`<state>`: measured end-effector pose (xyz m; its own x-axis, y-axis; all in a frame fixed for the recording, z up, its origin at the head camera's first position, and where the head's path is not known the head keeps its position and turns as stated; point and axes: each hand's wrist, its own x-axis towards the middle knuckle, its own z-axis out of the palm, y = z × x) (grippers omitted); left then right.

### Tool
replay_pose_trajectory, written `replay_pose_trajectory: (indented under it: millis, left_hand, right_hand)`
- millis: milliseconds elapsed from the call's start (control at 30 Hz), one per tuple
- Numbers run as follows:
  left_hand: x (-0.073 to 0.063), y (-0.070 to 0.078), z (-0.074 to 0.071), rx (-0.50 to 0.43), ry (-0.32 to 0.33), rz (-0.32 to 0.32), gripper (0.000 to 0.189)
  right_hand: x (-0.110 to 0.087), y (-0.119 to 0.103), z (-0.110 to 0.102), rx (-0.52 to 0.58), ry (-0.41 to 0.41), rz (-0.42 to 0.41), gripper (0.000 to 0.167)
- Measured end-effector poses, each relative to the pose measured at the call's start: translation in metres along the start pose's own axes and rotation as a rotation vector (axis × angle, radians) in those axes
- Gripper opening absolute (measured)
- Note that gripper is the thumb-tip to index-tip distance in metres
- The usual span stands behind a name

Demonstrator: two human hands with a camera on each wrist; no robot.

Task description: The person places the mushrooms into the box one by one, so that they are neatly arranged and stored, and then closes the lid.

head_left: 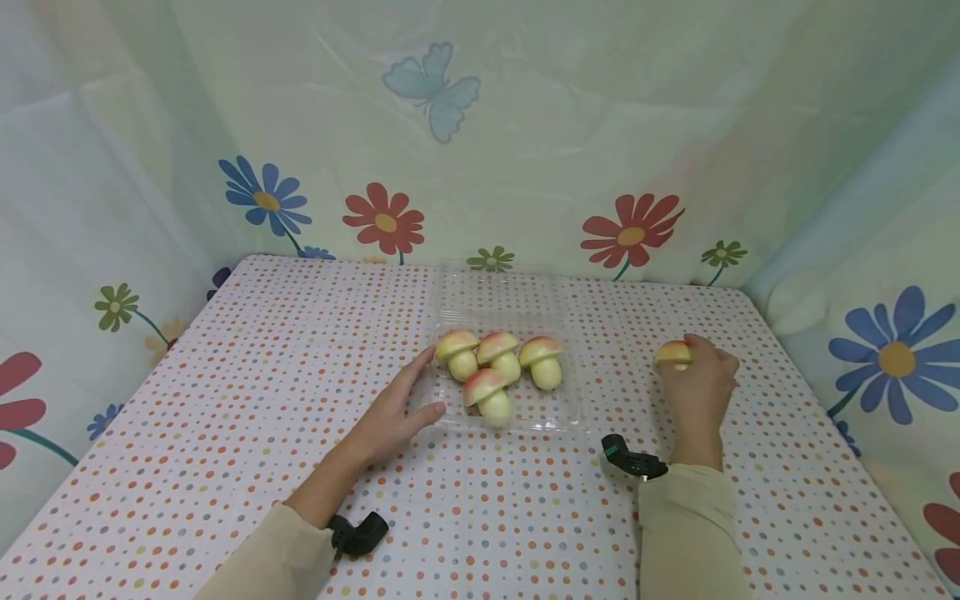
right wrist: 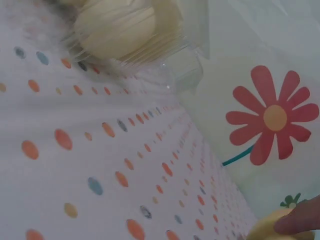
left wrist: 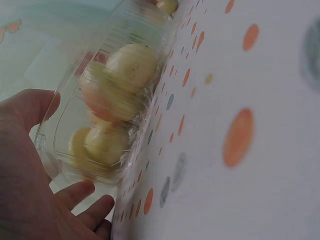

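Observation:
A clear plastic clamshell box [head_left: 540, 417] stands on the table with its lid [head_left: 498, 292] laid back. Inside sit several toy mushrooms [head_left: 495, 398] with red-and-yellow caps and pale stems. My left hand [head_left: 393, 417] rests against the box's left side, its thumb at the front corner and its fingers along the wall. In the left wrist view the relaxed fingers [left wrist: 77, 195] spread about the box's edge. Off to the right of the box, my right hand [head_left: 693, 396] pinches another toy mushroom [head_left: 672, 353]; the hand hides much of it.
A polka-dot cloth [head_left: 300, 333] covers the table. Behind it and at both sides hang pale curtains [head_left: 525, 125] printed with flowers and a butterfly. A black camera mount [head_left: 633, 460] is strapped at the right wrist, another mount [head_left: 360, 533] at the left.

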<state>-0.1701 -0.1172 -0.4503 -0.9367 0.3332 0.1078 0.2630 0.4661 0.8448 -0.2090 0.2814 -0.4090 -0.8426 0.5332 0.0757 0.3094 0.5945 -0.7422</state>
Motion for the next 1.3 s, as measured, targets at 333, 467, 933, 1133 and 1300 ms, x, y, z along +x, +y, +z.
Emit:
replay_pose_trajectory:
  millis: [333, 467, 933, 1133, 1300]
  left_hand:
    - [-0.0003, 0.0007, 0.0003, -0.002, -0.001, 0.006, 0.082]
    - [-0.0012, 0.0014, 0.0003, -0.011, -0.002, 0.008, 0.082]
    - [0.0001, 0.0008, 0.0001, -0.017, -0.005, 0.014, 0.083]
    - [0.0001, 0.0014, -0.0003, -0.016, -0.004, 0.014, 0.083]
    - [0.0003, 0.0016, -0.0005, -0.018, -0.004, 0.015, 0.082]
  right_hand:
    - [0.0033, 0.0080, 0.0046, -0.007, -0.009, 0.072, 0.067]
    - [0.0047, 0.0087, 0.0035, -0.012, -0.010, 0.068, 0.067]
    - [0.0041, 0.0060, 0.0042, 0.005, -0.008, 0.098, 0.068]
    - [0.0043, 0.0037, 0.0054, 0.033, -0.002, 0.059, 0.065]
    - [0.0055, -0.0006, 0.0039, 0.066, 0.003, 0.047, 0.065]
